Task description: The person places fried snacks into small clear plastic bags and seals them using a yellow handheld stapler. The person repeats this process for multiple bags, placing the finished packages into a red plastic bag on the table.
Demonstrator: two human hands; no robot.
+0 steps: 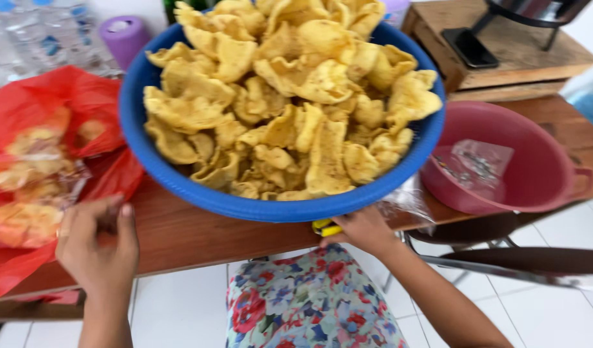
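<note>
White floor tiles show below a brown wooden table [199, 235] whose near edge runs across the middle of the view. On it stands a big blue basin [180, 183], heaped with pale yellow, curled crackers [290, 96], its near rim hanging just over the table edge.

At the near left, the left hand [99, 248] is loosely curled at the table edge, fingers bent inward, touching the edge of a red plastic bag [64, 109] that lies open on the left of the table; whether it actually grips the plastic cannot be told. Inside the bag are clear packets of crackers [25, 193].

Under the basin's near rim, the right hand [361, 231] is closed around a small yellow object [326, 227], only partly visible, its kind unclear. Crumpled clear plastic [409, 203] lies just right of that hand.

To the right sits a dark pink tub [541, 174] with a small clear bag [480, 161] inside. Far right is a wooden board [522, 55] with a black phone [469, 47] on it. Far left stand clear water bottles [45, 38] and a purple roll [124, 35]. Floral fabric [309, 303] covers the person's lap, near centre.
</note>
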